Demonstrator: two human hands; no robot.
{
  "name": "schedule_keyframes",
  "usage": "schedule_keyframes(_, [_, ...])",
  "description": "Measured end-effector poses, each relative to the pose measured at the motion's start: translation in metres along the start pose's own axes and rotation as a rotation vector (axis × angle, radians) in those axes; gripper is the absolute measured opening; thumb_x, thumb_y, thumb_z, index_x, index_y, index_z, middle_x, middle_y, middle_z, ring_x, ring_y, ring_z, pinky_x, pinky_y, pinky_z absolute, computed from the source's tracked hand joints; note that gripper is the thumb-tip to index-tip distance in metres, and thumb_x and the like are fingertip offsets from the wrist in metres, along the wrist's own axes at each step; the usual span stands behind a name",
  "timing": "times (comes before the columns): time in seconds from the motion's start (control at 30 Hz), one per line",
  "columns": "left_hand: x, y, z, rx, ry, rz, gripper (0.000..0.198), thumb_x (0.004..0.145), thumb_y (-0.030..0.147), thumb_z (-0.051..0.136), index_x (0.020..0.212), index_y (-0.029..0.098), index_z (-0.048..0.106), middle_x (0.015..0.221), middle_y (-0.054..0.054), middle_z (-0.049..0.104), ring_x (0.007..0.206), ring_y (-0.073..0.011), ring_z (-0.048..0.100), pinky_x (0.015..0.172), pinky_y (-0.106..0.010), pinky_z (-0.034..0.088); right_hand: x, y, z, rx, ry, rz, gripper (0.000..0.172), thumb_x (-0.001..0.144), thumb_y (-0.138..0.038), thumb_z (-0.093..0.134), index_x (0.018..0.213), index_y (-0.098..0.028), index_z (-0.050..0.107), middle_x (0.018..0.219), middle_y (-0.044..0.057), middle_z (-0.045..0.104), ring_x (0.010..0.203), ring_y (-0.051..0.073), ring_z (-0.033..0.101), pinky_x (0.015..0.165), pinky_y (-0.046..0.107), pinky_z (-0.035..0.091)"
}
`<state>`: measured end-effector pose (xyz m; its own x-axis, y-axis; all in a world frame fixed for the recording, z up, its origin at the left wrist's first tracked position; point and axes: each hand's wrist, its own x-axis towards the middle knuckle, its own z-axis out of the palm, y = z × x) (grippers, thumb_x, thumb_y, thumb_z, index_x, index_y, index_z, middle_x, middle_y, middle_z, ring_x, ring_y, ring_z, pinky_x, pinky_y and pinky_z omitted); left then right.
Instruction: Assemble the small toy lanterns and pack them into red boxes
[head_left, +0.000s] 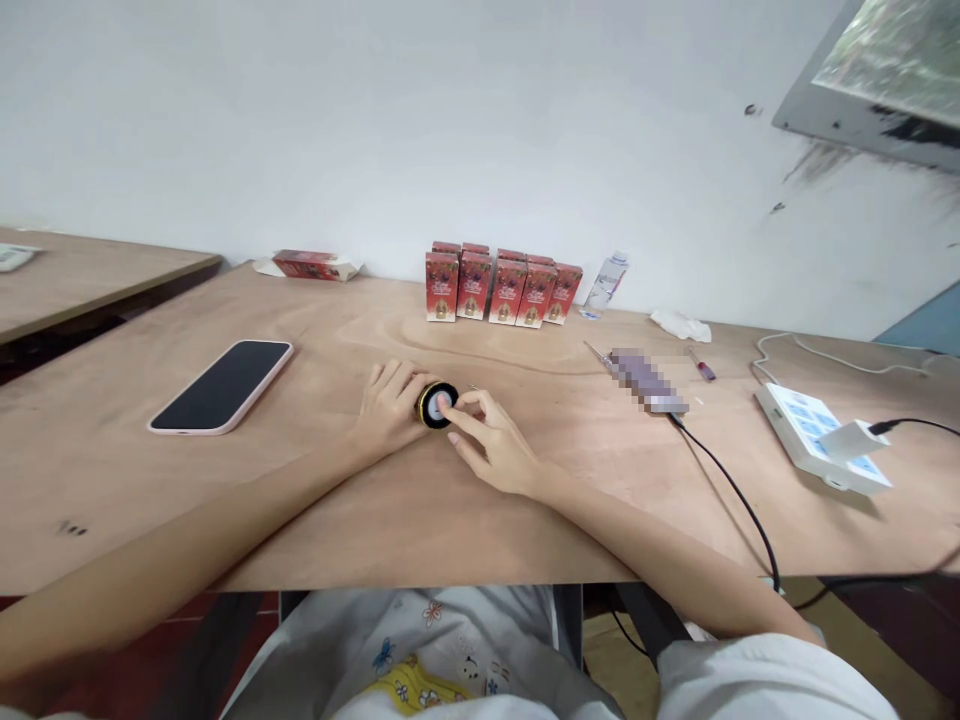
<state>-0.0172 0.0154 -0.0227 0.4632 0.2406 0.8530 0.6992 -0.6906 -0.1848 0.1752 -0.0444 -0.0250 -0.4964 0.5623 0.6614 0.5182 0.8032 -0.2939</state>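
Observation:
My left hand (pixel 391 405) is wrapped around the side of a small round object (pixel 429 412), black with a gold band and a pale disc in its face. The object is tilted so that the disc points up towards me; its exact kind I cannot make out. My right hand (pixel 495 440) comes from the other side, and its index fingertip touches the pale disc. Its thumb is apart from the index finger and the other fingers are bent. A tiny thin tip shows just behind the right fingers, too small to name.
Several red boxes (pixel 456 287) stand by the wall, beside a clear bottle (pixel 604 285). A red carton (pixel 311 265) lies back left. One phone (pixel 225 388) lies left; a blurred device (pixel 645 378) with a cable, a small screwdriver (pixel 703 369) and a power strip (pixel 821 440) are right.

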Motion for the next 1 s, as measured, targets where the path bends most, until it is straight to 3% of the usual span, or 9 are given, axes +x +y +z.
schedule_keyframes(0.13, [-0.001, -0.005, 0.001, 0.021, -0.006, -0.004, 0.025, 0.083, 0.039, 0.06, 0.092, 0.016, 0.062, 0.085, -0.008, 0.064, 0.075, -0.0217, 0.054, 0.067, -0.034, 0.03, 0.003, 0.011, -0.005, 0.092, 0.094, 0.069, 0.039, 0.093, -0.019, 0.043, 0.131, -0.022, 0.046, 0.112, 0.009, 0.053, 0.088, 0.016, 0.058, 0.087, 0.036, 0.05])
schedule_keyframes(0.23, [0.001, -0.007, -0.002, 0.045, -0.03, -0.008, 0.025, 0.084, 0.039, 0.056, 0.093, 0.016, 0.06, 0.086, -0.009, 0.064, 0.077, -0.0226, 0.055, 0.067, -0.034, 0.032, 0.001, 0.028, -0.011, 0.045, 0.167, 0.199, 0.028, 0.09, -0.018, 0.047, 0.116, -0.021, 0.055, 0.106, 0.007, 0.057, 0.082, 0.016, 0.059, 0.083, 0.035, 0.049])
schedule_keyframes(0.33, [0.003, -0.008, -0.005, 0.05, -0.033, -0.004, 0.023, 0.086, 0.037, 0.052, 0.095, 0.016, 0.058, 0.087, -0.009, 0.064, 0.079, -0.0233, 0.056, 0.067, -0.035, 0.033, -0.002, 0.043, -0.018, -0.094, 0.033, 0.272, 0.016, 0.084, -0.017, 0.055, 0.098, -0.02, 0.063, 0.096, 0.007, 0.062, 0.091, 0.022, 0.058, 0.086, 0.039, 0.046])
schedule_keyframes(0.43, [0.002, -0.007, -0.002, 0.026, 0.013, -0.009, 0.031, 0.085, 0.04, 0.055, 0.104, 0.015, 0.051, 0.087, -0.008, 0.065, 0.076, -0.0229, 0.057, 0.065, -0.035, 0.035, -0.004, 0.049, -0.022, -0.182, -0.051, 0.294, 0.014, 0.081, -0.017, 0.059, 0.094, -0.019, 0.065, 0.094, 0.007, 0.064, 0.094, 0.023, 0.057, 0.088, 0.04, 0.044])
schedule_keyframes(0.53, [-0.002, -0.008, 0.007, -0.059, 0.116, -0.044, 0.046, 0.083, 0.04, 0.062, 0.115, 0.016, 0.041, 0.096, -0.01, 0.064, 0.084, -0.0236, 0.061, 0.068, -0.035, 0.042, -0.004, 0.047, -0.024, -0.257, -0.115, 0.24, 0.016, 0.079, -0.014, 0.059, 0.092, -0.018, 0.066, 0.094, 0.008, 0.064, 0.093, 0.023, 0.056, 0.084, 0.038, 0.044])
schedule_keyframes(0.63, [-0.007, -0.01, 0.015, -0.113, 0.169, -0.079, 0.046, 0.082, 0.029, 0.064, 0.116, 0.02, 0.035, 0.11, -0.013, 0.059, 0.093, -0.0225, 0.062, 0.071, -0.035, 0.048, -0.003, 0.045, -0.026, -0.327, -0.208, 0.173, 0.019, 0.078, -0.011, 0.057, 0.094, -0.016, 0.066, 0.093, 0.009, 0.065, 0.092, 0.024, 0.055, 0.081, 0.037, 0.045])
schedule_keyframes(0.83, [-0.008, -0.013, 0.016, -0.125, 0.127, -0.088, 0.033, 0.083, 0.019, 0.06, 0.109, 0.022, 0.041, 0.114, -0.013, 0.057, 0.097, -0.0232, 0.062, 0.075, -0.036, 0.052, -0.003, 0.05, -0.028, -0.366, -0.304, 0.123, 0.025, 0.082, -0.005, 0.048, 0.098, -0.016, 0.064, 0.096, 0.008, 0.068, 0.091, 0.022, 0.058, 0.078, 0.033, 0.047])
schedule_keyframes(1.0, [-0.005, -0.009, 0.012, -0.06, 0.07, -0.081, 0.023, 0.086, 0.023, 0.056, 0.108, 0.019, 0.048, 0.11, -0.011, 0.055, 0.092, -0.0225, 0.061, 0.071, -0.034, 0.053, -0.003, 0.055, -0.024, -0.412, -0.313, 0.14, 0.019, 0.09, -0.013, 0.046, 0.094, -0.015, 0.064, 0.092, 0.01, 0.067, 0.09, 0.022, 0.06, 0.077, 0.033, 0.048])
